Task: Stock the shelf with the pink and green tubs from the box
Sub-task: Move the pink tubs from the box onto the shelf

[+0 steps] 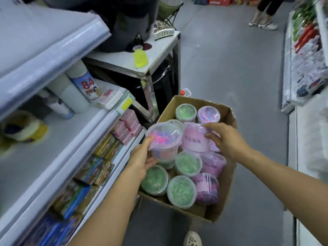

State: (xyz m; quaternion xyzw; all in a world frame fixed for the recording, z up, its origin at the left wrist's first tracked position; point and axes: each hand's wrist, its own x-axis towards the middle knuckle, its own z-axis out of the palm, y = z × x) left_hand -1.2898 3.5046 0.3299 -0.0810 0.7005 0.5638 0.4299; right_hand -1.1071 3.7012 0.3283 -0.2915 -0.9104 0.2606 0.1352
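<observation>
Already both grips are full: left hand clasps an upright clear-lidded pink tub, right hand a tilted pink-labelled tub, above the cardboard box. White shelf lies leftward; left hand nearer.

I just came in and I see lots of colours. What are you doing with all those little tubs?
A person is unpacking a cardboard box on the shop floor. The left hand holds one pink tub upright above the box, and the right hand grips another pink tub, tilted on its side. More green tubs and pink ones sit in the box. The shelf on the left has bare space waiting.
</observation>
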